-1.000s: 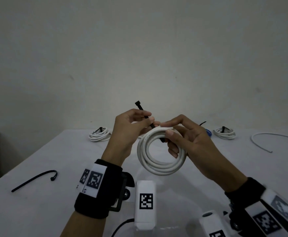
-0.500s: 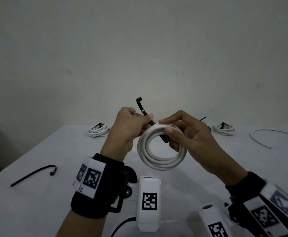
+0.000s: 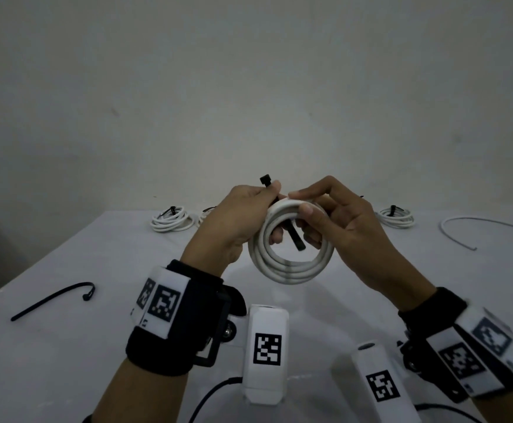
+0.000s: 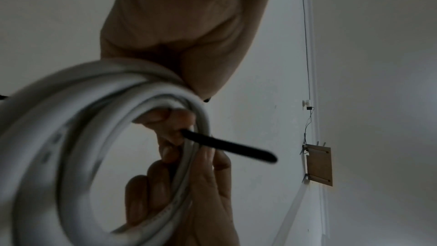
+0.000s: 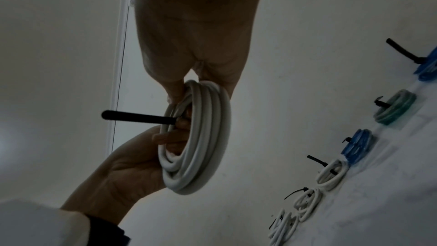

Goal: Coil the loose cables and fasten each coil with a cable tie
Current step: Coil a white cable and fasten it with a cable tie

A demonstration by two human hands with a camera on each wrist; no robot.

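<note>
I hold a white cable coil (image 3: 290, 267) upright above the table (image 3: 66, 361) with both hands. A black cable tie (image 3: 295, 238) runs over the top of the coil; its head sticks up above my left thumb and its tail pokes down through the coil's middle. My left hand (image 3: 272, 193) grips the tie and the coil's left top, with fingers curled inside the ring. My right hand (image 3: 302, 203) pinches the coil's top between thumb and forefinger. In the wrist views the tie's tail (image 4: 229, 147) (image 5: 137, 117) juts out of the coil (image 4: 71, 137) (image 5: 201, 137).
A loose black cable tie (image 3: 51, 299) lies at the left of the table. Tied white coils (image 3: 171, 219) (image 3: 397, 216) sit at the back, and a loose white cable (image 3: 474, 227) at the right. Blue and green tied coils (image 5: 359, 146) show in the right wrist view.
The tie has slid down through the coil: less of it stands above my left thumb and its tail now shows inside the ring. Both hands keep their hold.
</note>
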